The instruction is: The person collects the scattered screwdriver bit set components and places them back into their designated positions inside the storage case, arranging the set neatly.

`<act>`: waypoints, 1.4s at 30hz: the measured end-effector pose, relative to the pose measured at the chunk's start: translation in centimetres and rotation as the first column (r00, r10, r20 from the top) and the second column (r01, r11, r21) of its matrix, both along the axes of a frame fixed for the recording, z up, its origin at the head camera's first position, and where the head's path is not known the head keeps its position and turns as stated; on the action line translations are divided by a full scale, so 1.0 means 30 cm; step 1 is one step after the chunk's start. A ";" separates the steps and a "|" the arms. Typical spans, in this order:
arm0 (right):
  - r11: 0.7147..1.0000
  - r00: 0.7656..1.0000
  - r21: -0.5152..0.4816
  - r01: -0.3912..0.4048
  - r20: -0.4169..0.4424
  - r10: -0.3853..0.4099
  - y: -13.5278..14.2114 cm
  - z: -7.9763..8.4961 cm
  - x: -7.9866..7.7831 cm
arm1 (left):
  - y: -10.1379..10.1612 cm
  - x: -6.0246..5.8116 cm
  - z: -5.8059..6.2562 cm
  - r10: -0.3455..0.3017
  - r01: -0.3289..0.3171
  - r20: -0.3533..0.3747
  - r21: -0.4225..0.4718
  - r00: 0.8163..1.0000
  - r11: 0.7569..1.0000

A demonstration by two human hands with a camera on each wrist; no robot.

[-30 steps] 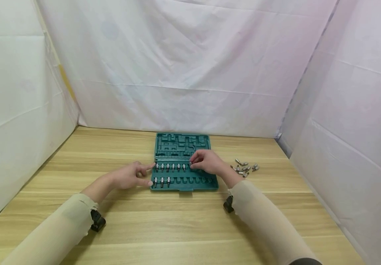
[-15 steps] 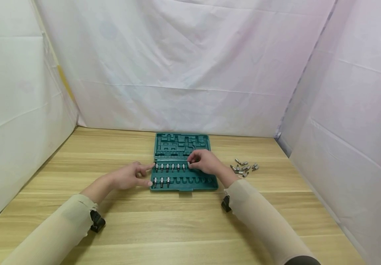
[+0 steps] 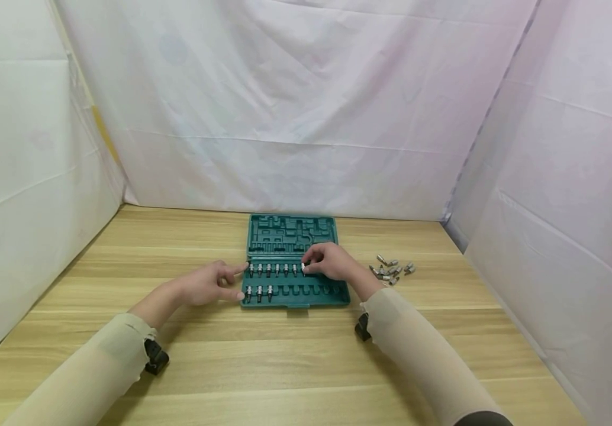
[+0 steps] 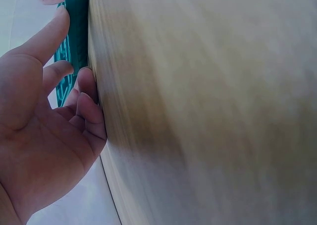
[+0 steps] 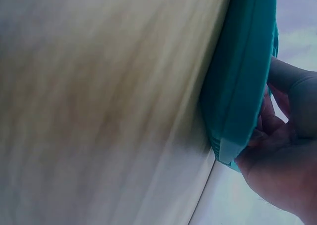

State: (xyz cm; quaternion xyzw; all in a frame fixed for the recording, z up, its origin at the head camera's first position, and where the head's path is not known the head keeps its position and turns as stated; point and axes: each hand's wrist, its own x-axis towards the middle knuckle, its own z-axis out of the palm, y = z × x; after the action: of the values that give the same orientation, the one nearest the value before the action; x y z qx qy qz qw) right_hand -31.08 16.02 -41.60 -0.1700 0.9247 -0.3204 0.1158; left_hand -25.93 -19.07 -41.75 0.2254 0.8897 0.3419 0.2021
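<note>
A green plastic case point(image 3: 311, 281) lies unfolded on the table, its lid flat at the back. Silver-and-black bit sockets point(image 3: 260, 291) sit in its slots: three at the left of the front row, several along the back row. With thumb and forefinger stretched out, my left hand point(image 3: 209, 284) touches the case's left edge; its other fingers are bent. My right hand point(image 3: 332, 261) reaches over the case and pinches a bit socket point(image 3: 303, 267) at the right end of the filled back row. In the right wrist view, the case wall point(image 5: 240, 81) hides the fingertips.
A loose pile of bit sockets point(image 3: 391, 271) lies on the wooden table point(image 3: 284, 361) to the right of the case. White cloth sheets point(image 3: 284, 118) hang at the back and both sides.
My right hand has shifted slightly left with the bit socket, which now lies in line with the back row. My left hand stays at the case's edge.
</note>
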 end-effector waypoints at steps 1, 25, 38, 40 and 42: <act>1.000 1.000 0.002 0.001 0.000 -0.001 0.000 -0.002 -0.002 | 0.000 0.000 0.000 0.001 -0.001 0.001 0.000 1.000 1.000; 0.999 0.998 -0.042 0.009 0.055 -0.007 0.007 0.002 -0.016 | -0.002 0.004 -0.003 0.000 0.000 -0.008 0.001 1.000 1.000; 0.999 0.998 0.008 0.046 0.033 -0.046 -0.017 0.011 -0.014 | -0.001 0.004 0.003 -0.007 0.007 -0.011 0.000 1.000 1.000; 0.998 0.999 0.043 0.047 0.022 -0.048 -0.023 0.013 -0.015 | -0.001 0.004 0.001 -0.007 0.007 -0.015 -0.003 1.000 1.000; 0.997 0.999 0.071 0.040 0.015 -0.041 -0.030 0.015 -0.013 | -0.001 0.005 0.001 -0.007 0.007 -0.013 -0.003 1.000 1.000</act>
State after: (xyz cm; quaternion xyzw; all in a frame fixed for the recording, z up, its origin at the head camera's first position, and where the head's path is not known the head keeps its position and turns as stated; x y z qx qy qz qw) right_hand -31.49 15.13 -41.15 -0.1444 0.9378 -0.2910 0.1226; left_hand -25.77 -19.11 -41.72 0.2303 0.8907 0.3385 0.1976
